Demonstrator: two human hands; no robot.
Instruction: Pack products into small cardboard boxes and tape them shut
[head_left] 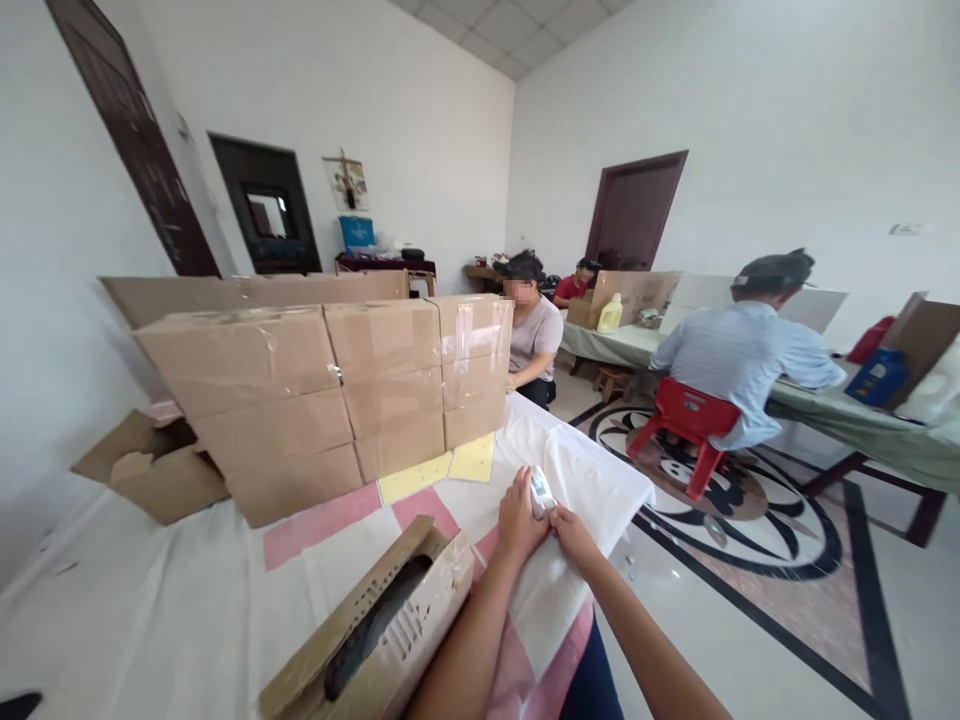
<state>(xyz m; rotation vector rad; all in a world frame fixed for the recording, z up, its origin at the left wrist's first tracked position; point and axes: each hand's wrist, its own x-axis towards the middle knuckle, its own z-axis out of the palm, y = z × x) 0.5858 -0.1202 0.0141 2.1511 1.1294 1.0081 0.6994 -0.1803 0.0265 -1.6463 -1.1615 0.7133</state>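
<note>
Here, the left hand [523, 517] cups, the right hand [571, 535] pinches a white device [541, 496]; carton [412, 628] near left, stacked boxes [394, 385] screening far left.

The left fingers [517, 487] and right fingers [560, 518] are holding a white device [539, 494]. Left of them, an open cardboard box [426, 622] is lying on the table [202, 615]; beyond them to the left, cartons [330, 395] are standing stacked; well right of them, a person [724, 345] is sitting.
</note>
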